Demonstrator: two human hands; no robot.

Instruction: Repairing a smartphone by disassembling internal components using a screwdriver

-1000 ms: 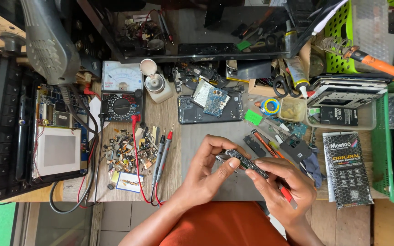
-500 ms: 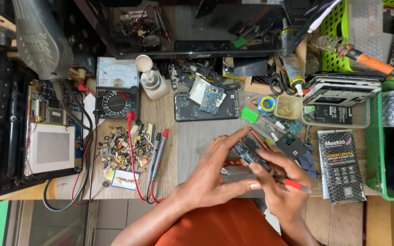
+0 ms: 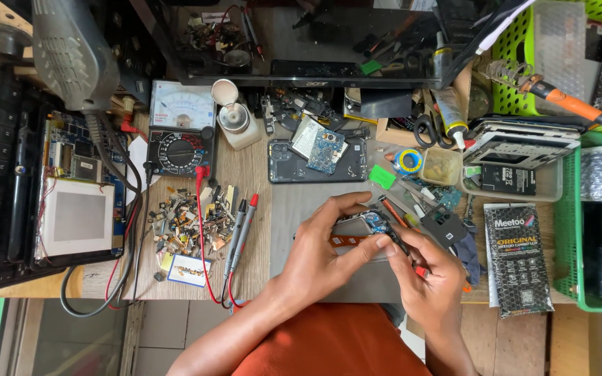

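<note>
Both hands meet at table centre: left hand (image 3: 322, 254) cups an opened phone (image 3: 364, 228), right hand (image 3: 430, 275) pinches a red-handled tool (image 3: 421, 270) against it. Loose parts (image 3: 186, 223) lie at nine o'clock, a meter (image 3: 179, 136) at ten.

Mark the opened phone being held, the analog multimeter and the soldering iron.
opened phone (image 3: 362, 228): head view, on its exposed upper end between the hands.
analog multimeter (image 3: 179, 146): head view, on its round selector dial.
soldering iron (image 3: 559, 99): head view, on its orange handle.
</note>
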